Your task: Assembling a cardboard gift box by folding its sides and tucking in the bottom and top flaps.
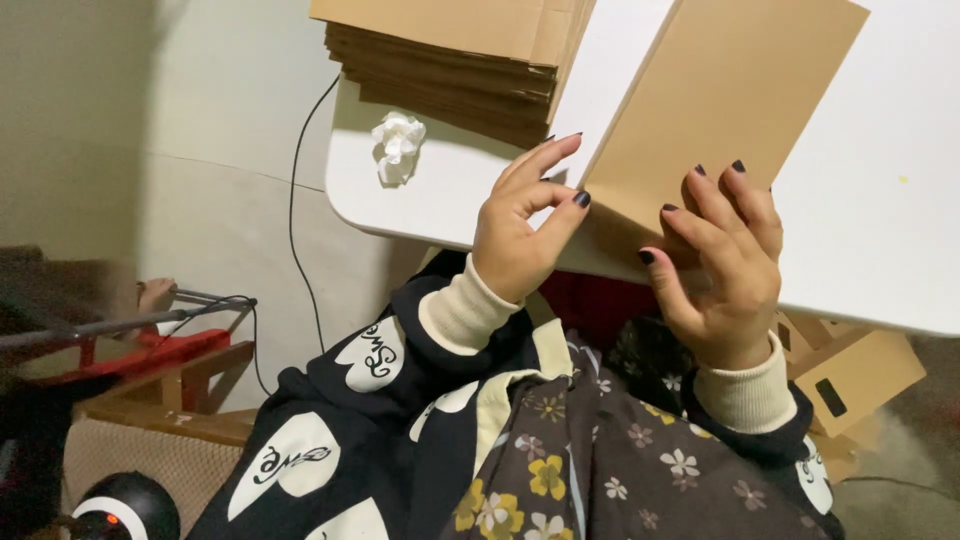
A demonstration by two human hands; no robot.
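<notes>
Both hands (620, 240) on cardboard sheet (720, 100)

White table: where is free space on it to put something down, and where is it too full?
The white table is bare right of the flat cardboard sheet that both hands hold, and on a smaller patch around the crumpled tissue. The far left corner is crowded by the cardboard stack.

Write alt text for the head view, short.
Both hands hold a flat brown cardboard sheet at the edge of a white table: left hand, right hand. Behind lie a cardboard stack and crumpled tissue.
</notes>
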